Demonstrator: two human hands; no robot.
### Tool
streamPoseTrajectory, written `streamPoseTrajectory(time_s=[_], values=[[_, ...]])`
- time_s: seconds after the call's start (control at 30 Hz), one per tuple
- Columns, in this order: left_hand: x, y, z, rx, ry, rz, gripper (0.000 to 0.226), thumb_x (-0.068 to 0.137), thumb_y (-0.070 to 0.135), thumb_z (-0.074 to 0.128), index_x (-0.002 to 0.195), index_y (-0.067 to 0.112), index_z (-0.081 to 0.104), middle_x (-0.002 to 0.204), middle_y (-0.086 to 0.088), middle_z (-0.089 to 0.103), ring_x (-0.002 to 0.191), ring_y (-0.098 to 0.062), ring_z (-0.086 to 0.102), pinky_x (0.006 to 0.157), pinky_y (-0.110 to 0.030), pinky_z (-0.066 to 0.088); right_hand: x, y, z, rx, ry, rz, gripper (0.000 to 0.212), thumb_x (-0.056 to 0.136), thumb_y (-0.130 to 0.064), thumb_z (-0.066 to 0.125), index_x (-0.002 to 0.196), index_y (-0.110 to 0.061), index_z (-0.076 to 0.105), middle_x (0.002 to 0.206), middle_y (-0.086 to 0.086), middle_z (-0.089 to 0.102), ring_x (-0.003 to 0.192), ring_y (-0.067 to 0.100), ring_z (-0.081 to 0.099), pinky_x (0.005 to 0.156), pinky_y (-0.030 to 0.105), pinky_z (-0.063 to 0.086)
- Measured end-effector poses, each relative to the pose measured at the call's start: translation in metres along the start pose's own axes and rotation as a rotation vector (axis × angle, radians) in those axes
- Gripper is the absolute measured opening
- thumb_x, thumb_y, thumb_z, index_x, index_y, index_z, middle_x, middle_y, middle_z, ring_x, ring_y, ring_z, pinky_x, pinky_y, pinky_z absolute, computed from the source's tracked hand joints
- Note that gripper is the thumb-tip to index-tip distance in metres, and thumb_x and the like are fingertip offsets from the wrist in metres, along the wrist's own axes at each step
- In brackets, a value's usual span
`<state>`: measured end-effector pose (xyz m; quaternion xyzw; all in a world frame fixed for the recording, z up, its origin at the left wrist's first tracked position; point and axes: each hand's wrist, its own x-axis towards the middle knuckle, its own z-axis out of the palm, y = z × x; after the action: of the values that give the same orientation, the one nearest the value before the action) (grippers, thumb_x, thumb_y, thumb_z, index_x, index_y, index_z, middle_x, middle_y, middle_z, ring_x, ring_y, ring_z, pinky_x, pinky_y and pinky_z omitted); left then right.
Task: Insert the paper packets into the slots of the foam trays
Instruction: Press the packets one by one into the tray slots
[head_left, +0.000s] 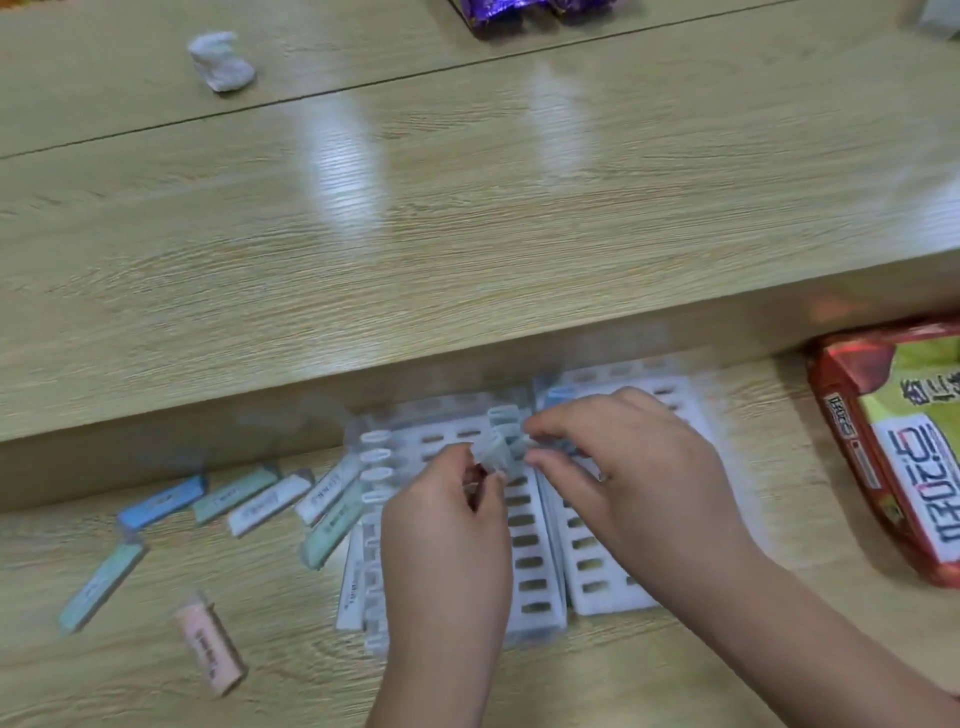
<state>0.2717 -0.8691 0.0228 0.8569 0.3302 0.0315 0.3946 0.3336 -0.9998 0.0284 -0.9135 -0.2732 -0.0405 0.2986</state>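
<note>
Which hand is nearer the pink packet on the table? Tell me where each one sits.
Left. The left hand lies over the foam trays, to the right of the pink packet; the right hand is farther right and farther back.

Both hands are bare, left hand (447, 545) and right hand (623, 467), forearms uncovered
</note>
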Motion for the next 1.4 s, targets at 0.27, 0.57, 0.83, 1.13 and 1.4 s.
streamPoseTrajectory(time_s=[0.27,0.57,0.83,1.13,1.4], values=[[-0.003,-0.010,0.003,0.146,-0.020,0.238,0.026,0.093,0.014,0.064,0.070,0.020,0.053,0.058,0.009,0.050,0.054,-0.008,0.048,0.051,-0.024,0.037,0.004,0.002,0.009,-0.028,0.004,-0.117,0.025,0.085,-0.011,0.073,0.107,-0.022,0.077,0.092,-0.006,0.072,0.078,0.023,0.064,0.051,0.034,0.052],[-0.004,-0.011,0.014,0.197,0.002,0.174,0.015,0.092,0.011,0.059,0.099,0.015,0.071,0.104,0.001,0.053,0.075,-0.020,0.059,0.062,-0.039,0.052,0.000,0.005,0.011,-0.269,-0.033,-0.257,0.061,0.063,0.010,0.065,0.116,-0.019,0.074,0.097,0.004,0.067,0.074,0.026,0.057,0.049,0.023,0.026],[-0.023,-0.002,-0.005,0.119,-0.054,0.100,0.029,0.100,0.026,0.049,0.128,0.030,0.054,0.121,0.011,0.049,0.106,-0.013,0.057,0.087,-0.032,0.048,-0.024,-0.002,0.025,-0.543,-0.056,-0.233,0.065,0.083,-0.002,0.023,0.141,-0.009,0.053,0.142,0.024,0.049,0.118,0.043,0.050,0.081,0.051,0.040],[-0.025,-0.121,-0.140,-0.002,0.291,-0.035,0.011,0.085,0.027,0.071,0.086,0.037,0.066,0.080,0.010,0.064,0.063,-0.005,0.059,0.065,-0.020,0.044,-0.028,-0.105,0.042,-0.218,0.086,-0.152,0.053,0.077,-0.003,0.046,0.128,0.001,0.062,0.132,0.019,0.059,0.114,0.038,0.055,0.095,0.046,0.043],[0.031,-0.215,-0.180,0.359,0.265,-0.152,0.041,0.092,0.034,0.055,0.130,0.020,0.058,0.126,-0.009,0.046,0.087,-0.034,0.064,0.064,-0.036,0.045,-0.016,-0.221,0.145,-0.223,-0.345,-0.013,0.022,0.089,-0.037,0.058,0.099,-0.020,0.069,0.095,-0.001,0.064,0.087,0.022,0.063,0.059,0.034,0.052]])
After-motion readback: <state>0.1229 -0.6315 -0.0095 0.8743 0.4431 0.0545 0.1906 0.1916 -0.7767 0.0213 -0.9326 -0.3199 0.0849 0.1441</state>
